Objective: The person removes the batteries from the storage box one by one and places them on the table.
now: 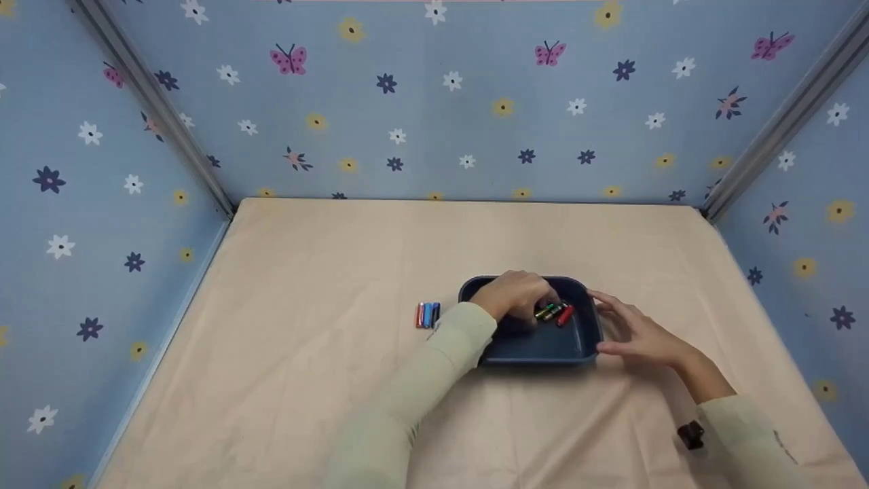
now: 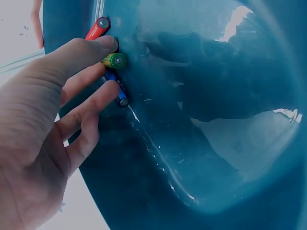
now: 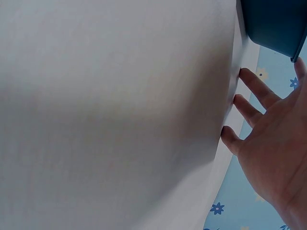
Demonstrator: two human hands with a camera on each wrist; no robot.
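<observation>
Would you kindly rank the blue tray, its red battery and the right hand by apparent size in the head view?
1. Blue tray
2. Right hand
3. Red battery inside the tray

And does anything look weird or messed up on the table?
Nothing looks spilled or broken. Just the pale peach tablecloth is a bit odd: it's wrinkled, not smooth, in front of the dark blue rounded tray. The three small red and blue cylindrical batteries left of the tray lie in a tidy row.
</observation>
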